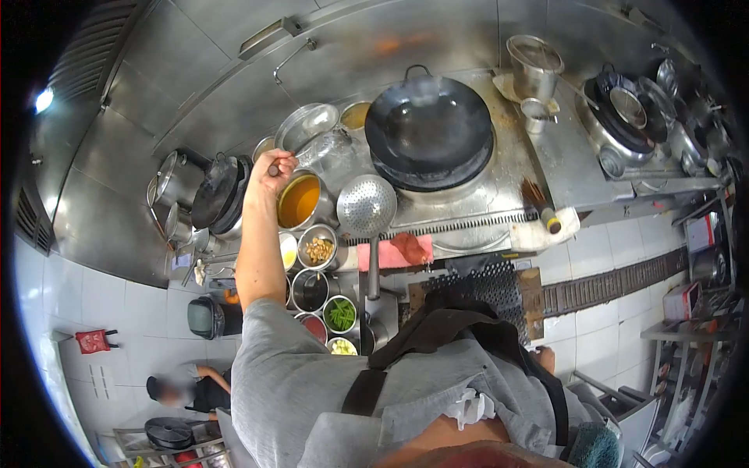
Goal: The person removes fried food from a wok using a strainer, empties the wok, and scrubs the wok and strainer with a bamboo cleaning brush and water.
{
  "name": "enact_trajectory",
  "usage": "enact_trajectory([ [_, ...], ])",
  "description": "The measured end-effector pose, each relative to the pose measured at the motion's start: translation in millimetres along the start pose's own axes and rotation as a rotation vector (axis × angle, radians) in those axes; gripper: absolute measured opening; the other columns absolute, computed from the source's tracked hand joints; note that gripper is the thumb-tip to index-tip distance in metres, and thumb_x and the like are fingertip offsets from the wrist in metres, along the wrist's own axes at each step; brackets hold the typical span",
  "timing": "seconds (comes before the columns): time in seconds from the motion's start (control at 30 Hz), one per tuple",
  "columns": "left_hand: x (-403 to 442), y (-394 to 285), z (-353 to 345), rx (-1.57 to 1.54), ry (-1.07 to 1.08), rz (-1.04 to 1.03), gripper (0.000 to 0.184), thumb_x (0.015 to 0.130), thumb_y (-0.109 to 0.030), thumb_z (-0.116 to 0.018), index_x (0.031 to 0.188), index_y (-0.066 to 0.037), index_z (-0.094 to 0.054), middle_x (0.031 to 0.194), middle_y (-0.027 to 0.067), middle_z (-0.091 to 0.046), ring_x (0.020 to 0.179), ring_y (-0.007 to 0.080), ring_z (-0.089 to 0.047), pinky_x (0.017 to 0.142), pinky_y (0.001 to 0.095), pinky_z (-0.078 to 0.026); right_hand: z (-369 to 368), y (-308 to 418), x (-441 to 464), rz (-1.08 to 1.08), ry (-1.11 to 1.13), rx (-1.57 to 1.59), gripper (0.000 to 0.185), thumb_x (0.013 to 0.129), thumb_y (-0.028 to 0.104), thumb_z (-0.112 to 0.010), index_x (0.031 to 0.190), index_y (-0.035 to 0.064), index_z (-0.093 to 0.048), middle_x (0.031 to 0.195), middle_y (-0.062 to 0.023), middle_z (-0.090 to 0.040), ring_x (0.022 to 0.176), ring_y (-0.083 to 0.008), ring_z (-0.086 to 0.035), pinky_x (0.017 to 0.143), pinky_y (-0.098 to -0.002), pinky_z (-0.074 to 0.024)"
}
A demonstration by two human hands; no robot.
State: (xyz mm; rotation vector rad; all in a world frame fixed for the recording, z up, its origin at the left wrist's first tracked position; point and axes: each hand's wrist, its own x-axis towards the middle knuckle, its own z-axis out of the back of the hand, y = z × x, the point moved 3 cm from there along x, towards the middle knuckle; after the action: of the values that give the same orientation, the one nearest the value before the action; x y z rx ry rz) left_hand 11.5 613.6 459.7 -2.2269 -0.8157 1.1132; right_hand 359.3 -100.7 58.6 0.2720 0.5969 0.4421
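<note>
Metal ladle [307, 147] in left hand [276, 170], rim of black wok [429, 125] nearby

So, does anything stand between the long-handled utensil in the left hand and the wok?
Nothing visible clearly blocks the utensil in the left hand from the wok. Closest to that path is the small pot of amber liquid, at the wok's left edge.

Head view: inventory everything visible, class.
Round metal wok: one, black, centre stove
Perforated metal skimmer: one, silver, lower-left of wok
Metal pot of orange liquid: one, silver, left of skimmer
Rectangular cloth: one, pink, below wok
Crumpled cloth: one, white, farther right
Bristle brush: one, brown, beside white cloth
Other metal vessels: many, silver and black, both sides
Co-worker: one, dark clothing, lower left
Slim metal utensil: one, silver, held
Left hand: one, bare, on utensil
</note>
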Motion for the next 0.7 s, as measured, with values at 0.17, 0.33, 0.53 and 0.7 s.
enact_trajectory([
  [0.17, -68, 45, -45, 0.021, 0.098, 0.063, 0.024, 0.081, 0.000, -0.048, 0.100, 0.013, -0.042, 0.078, 0.0104, -0.046, 0.050, 0.0056, -0.043, 0.036, 0.0129, -0.036, -3, -38, 31, 0.052, -0.007, 0.012, 0.034, 0.073, 0.017, -0.066, 0.101, -0.0032, -0.066, 0.074, -0.0213, -0.066, 0.066, -0.0298, -0.066, 0.064, -0.0385, -0.0526],
  [0.33, -89, 91, -68, 0.289, -0.029, 0.117, 0.031, 0.078, -0.001, -0.050, 0.105, 0.013, -0.043, 0.077, 0.0105, -0.051, 0.047, 0.0064, -0.042, 0.035, 0.0143, -0.031, 14, -55, 59, -0.140, 0.092, 0.135, 0.036, 0.072, 0.021, -0.068, 0.102, 0.0012, -0.067, 0.096, -0.0226, -0.066, 0.093, -0.0333, -0.064, 0.087, -0.0377, -0.0491],
  [0.53, -78, 127, -87, 0.900, -0.240, -0.146, 0.013, 0.067, 0.001, -0.059, 0.079, 0.002, -0.054, 0.055, 0.0089, -0.053, 0.037, 0.0142, -0.047, 0.032, 0.0258, -0.033, 42, -54, 72, -0.197, 0.112, 0.139, 0.036, 0.072, 0.020, -0.067, 0.103, 0.0023, -0.067, 0.092, -0.0207, -0.067, 0.093, -0.0326, -0.064, 0.087, -0.0374, -0.0491],
  [0.7, -39, 116, -41, 1.416, -0.487, -0.444, 0.029, 0.066, -0.009, -0.061, 0.093, 0.003, -0.060, 0.073, 0.0173, -0.063, 0.065, 0.0266, -0.062, 0.057, 0.0355, -0.048, 59, -29, 61, -0.137, 0.093, 0.021, 0.035, 0.073, 0.021, -0.068, 0.102, 0.0019, -0.067, 0.088, -0.0217, -0.067, 0.089, -0.0333, -0.065, 0.086, -0.0383, -0.0497],
])
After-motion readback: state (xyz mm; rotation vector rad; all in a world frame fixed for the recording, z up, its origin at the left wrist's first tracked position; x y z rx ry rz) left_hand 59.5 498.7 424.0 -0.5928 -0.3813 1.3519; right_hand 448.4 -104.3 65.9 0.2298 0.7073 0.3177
